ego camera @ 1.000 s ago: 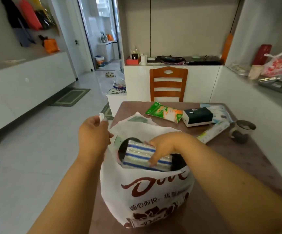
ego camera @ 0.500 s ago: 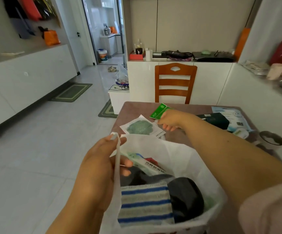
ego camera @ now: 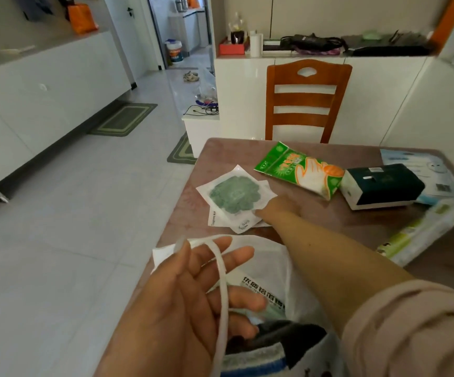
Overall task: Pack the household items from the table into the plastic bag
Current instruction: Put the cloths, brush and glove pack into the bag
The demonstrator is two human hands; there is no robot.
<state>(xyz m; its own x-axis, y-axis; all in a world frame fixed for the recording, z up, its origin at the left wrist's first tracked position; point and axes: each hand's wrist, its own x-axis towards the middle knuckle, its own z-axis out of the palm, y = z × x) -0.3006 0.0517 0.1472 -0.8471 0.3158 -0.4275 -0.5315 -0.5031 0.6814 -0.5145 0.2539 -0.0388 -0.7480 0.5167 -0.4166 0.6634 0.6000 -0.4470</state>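
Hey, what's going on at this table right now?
A person is packing household items into a white plastic bag. The left hand has the bag's handle looped over its straight fingers, keeping the bag open; a striped cloth is already inside. The right hand reaches to the flat white packets with a green print. A green glove pack, a dark tissue box and other packages wait on the table.

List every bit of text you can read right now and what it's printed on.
"优茵铝箔…": box inside the plastic bag; the rest is cut off.
Green glove packet: print too blurred.
White sachets: small print unreadable.
Dark tissue box: label too small.
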